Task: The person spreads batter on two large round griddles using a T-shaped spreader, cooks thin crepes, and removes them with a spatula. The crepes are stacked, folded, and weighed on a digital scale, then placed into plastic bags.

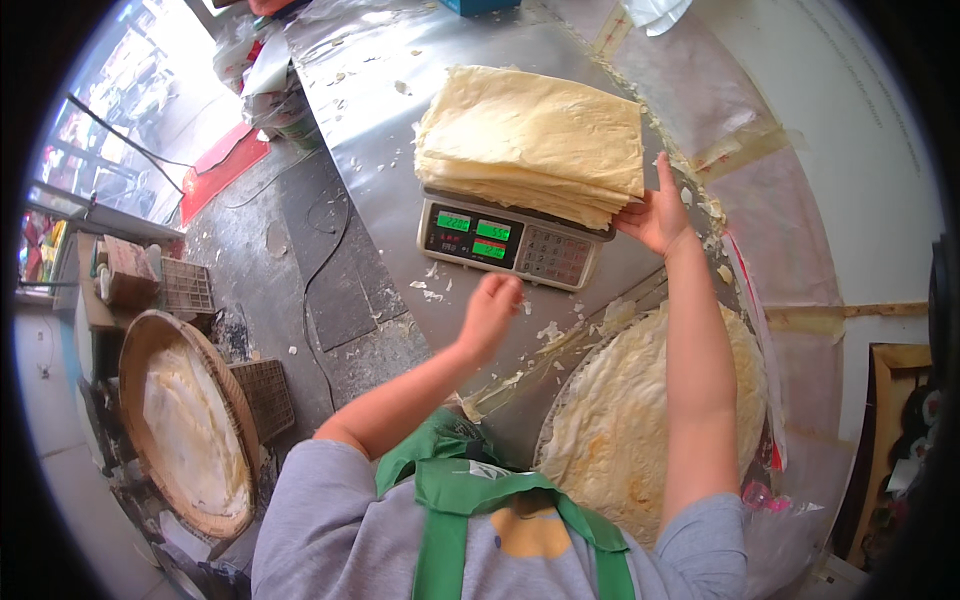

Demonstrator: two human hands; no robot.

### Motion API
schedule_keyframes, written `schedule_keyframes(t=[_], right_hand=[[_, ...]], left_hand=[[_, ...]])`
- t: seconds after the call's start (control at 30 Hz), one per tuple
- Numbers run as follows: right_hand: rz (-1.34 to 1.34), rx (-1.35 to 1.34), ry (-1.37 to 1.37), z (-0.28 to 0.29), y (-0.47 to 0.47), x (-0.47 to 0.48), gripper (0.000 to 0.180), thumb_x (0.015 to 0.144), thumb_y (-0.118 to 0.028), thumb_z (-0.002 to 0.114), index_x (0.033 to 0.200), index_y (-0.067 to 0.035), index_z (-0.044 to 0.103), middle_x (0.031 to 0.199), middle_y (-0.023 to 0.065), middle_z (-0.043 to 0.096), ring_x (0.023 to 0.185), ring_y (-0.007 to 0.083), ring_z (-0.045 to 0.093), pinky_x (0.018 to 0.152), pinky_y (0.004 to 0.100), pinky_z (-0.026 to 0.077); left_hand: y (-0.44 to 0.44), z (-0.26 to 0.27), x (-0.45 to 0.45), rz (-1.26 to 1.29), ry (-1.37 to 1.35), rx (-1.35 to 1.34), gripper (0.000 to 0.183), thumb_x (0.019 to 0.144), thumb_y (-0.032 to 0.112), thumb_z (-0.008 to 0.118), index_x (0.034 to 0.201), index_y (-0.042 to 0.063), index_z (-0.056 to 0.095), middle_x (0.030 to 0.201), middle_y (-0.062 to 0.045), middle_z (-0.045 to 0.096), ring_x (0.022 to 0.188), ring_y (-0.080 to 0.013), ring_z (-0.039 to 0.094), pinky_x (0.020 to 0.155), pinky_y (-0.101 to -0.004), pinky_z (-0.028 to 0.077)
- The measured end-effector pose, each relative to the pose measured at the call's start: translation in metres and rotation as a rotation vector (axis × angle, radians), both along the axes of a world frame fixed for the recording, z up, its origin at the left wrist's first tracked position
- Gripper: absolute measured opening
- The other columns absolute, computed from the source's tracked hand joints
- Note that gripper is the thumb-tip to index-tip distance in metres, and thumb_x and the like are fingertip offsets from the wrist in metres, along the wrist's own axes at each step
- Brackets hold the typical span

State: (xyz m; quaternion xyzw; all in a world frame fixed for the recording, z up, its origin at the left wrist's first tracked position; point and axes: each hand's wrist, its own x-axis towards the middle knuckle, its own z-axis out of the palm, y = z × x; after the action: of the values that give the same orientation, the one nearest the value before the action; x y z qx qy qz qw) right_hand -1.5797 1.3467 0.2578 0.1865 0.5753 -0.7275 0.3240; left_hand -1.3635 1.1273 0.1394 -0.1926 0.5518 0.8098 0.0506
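Note:
A thick stack of folded, pale yellow thin dough sheets [529,124] rests on the platform of a digital price scale [510,244], overhanging its edges. Green displays on the scale are lit, beside a grey keypad. At the stack's right side, my right hand [656,217] touches the lower corner with its fingers, thumb pointing up and apart. My left hand [491,311] hovers just in front of the scale, blurred, its fingers curled in with nothing visible in them. Close below my right forearm lies a wide round pile of thin sheets [622,427], partly covered by the arm.
Dough flakes litter the metal table [360,112]. Plastic sheeting [780,225] covers the wall side at right. On the left stand a round woven basket [135,375] with more sheets, a plastic crate [262,394] and a cardboard box [127,270]. A black cable [326,259] crosses the floor.

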Motion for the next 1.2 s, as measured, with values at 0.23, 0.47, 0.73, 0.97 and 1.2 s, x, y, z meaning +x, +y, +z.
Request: schedule_keyframes(t=[0.23, 0.47, 0.73, 0.97, 1.2], right_hand=[[0.02, 0.001, 0.021, -0.008, -0.021, -0.015, 0.061, 0.088, -0.053, 0.064, 0.131, -0.011, 0.054, 0.124, 0.0097, 0.061, 0.113, 0.0255, 0.057, 0.096, 0.0444, 0.047], [0.011, -0.068, -0.046, -0.009, -0.029, -0.018, 0.049, 0.087, -0.04, 0.069, 0.123, -0.008, 0.058, 0.117, 0.0086, 0.063, 0.11, 0.023, 0.059, 0.091, 0.0398, 0.051], [0.006, 0.099, -0.079, 0.011, -0.048, 0.005, 0.039, 0.082, -0.045, 0.071, 0.108, -0.018, 0.062, 0.097, 0.0005, 0.063, 0.084, 0.0161, 0.056, 0.066, 0.03, 0.045], [-0.017, 0.081, -0.03, 0.011, -0.05, -0.015, 0.028, 0.083, -0.038, 0.067, 0.1, -0.016, 0.063, 0.082, -0.0018, 0.064, 0.07, 0.0116, 0.059, 0.048, 0.0247, 0.044], [0.034, 0.134, 0.005, 0.032, -0.06, -0.024, 0.025, 0.085, -0.037, 0.067, 0.096, -0.014, 0.063, 0.079, -0.0029, 0.063, 0.064, 0.0089, 0.059, 0.048, 0.0209, 0.048]], left_hand=[[0.012, 0.008, 0.019, -0.003, -0.108, 0.265, 0.019, 0.1, 0.022, 0.053, 0.103, 0.005, 0.06, 0.091, -0.003, 0.063, 0.079, -0.0111, 0.061, 0.074, -0.0275, 0.051], [-0.014, 0.012, -0.003, 0.072, -0.145, 0.323, 0.014, 0.098, 0.02, 0.055, 0.097, 0.006, 0.058, 0.087, -0.002, 0.062, 0.076, -0.0116, 0.06, 0.071, -0.0275, 0.051], [-0.02, 0.031, -0.055, 0.152, -0.099, 0.502, 0.018, 0.099, 0.02, 0.052, 0.106, 0.004, 0.057, 0.096, -0.007, 0.061, 0.085, -0.0174, 0.062, 0.078, -0.0351, 0.053], [-0.002, 0.028, -0.08, 0.185, -0.203, 0.6, 0.033, 0.098, 0.016, 0.05, 0.126, -0.001, 0.05, 0.114, -0.013, 0.059, 0.103, -0.0235, 0.061, 0.089, -0.0378, 0.052], [0.018, 0.035, -0.113, 0.464, -0.255, 0.702, 0.036, 0.096, 0.006, 0.043, 0.132, 0.002, 0.046, 0.12, -0.012, 0.051, 0.111, -0.0239, 0.051, 0.099, -0.0396, 0.045]])
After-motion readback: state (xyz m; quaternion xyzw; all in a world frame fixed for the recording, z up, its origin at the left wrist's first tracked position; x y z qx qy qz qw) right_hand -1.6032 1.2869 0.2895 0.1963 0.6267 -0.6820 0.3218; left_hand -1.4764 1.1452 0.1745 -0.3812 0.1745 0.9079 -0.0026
